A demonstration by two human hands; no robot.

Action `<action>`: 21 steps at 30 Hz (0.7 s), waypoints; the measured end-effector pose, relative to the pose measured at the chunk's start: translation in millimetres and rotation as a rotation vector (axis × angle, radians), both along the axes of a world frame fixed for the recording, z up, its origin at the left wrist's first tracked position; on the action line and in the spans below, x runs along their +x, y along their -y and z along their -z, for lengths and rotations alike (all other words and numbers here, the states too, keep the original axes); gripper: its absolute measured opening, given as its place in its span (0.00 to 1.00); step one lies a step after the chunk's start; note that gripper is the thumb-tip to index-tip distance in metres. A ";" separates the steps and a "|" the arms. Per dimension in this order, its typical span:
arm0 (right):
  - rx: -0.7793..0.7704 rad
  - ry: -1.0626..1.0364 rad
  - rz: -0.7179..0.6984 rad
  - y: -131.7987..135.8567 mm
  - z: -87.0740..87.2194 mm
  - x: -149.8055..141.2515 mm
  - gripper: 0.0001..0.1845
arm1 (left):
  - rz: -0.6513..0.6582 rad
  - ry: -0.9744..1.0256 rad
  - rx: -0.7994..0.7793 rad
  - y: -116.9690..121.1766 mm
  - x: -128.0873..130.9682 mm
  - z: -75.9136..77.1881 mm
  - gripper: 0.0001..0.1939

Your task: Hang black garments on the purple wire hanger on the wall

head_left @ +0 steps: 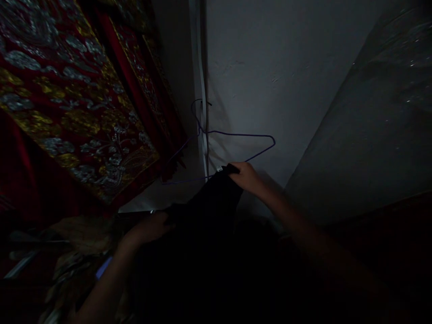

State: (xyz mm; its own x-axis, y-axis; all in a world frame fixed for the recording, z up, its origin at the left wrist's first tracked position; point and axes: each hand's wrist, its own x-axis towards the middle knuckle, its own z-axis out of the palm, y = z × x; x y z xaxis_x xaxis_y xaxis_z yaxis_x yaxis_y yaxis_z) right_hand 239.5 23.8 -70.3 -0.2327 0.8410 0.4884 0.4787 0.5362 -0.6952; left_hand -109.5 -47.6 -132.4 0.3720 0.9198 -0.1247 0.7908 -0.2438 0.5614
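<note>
A black garment [209, 211] hangs between my hands; the dark hides its exact kind. My right hand [243, 174] pinches its upper edge, close to a small white label [219, 168]. Lower on the left, my left hand [155, 226] is closed on the garment's other side, its fingers partly lost in shadow. Behind the cloth is a thin purple wire hanger [249, 134], its hook up by a pale vertical strip on the wall. The garment covers part of the hanger's lower bar, and whether the two are joined I cannot tell.
Red cloth [84, 112] with gold and silver embroidery hangs at the left. A grey wall [270, 67] stands ahead, with a shiny, plastic-like sheet [378, 117] at the right. Dim clutter [81, 234] lies at lower left, beside a small blue item [103, 267].
</note>
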 end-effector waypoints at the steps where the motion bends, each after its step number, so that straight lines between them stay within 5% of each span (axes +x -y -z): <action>1: 0.027 0.017 0.020 4.2 -6.3 3.1 0.06 | -0.029 -0.007 0.053 -2.5 -4.4 -8.7 0.18; 7: -0.012 0.022 0.091 14.8 -21.1 3.2 0.13 | -0.061 0.016 0.352 -20.2 -15.4 -71.9 0.20; 14: -0.015 -0.036 0.127 15.7 -8.5 -5.0 0.12 | -0.256 0.160 0.556 -5.9 -36.9 -87.5 0.16; 21: -0.173 -0.083 0.007 21.9 -3.9 -24.4 0.09 | -0.044 0.257 0.755 -21.1 21.1 -134.6 0.13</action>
State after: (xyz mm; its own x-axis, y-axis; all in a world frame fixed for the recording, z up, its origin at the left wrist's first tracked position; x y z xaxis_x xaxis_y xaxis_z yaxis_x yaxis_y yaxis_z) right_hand 215.1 1.9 -66.4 -0.1910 0.9155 0.3541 0.4190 0.4022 -0.8141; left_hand -88.4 -26.4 2.3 0.2659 0.7361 0.6225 0.6771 -0.6022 0.4229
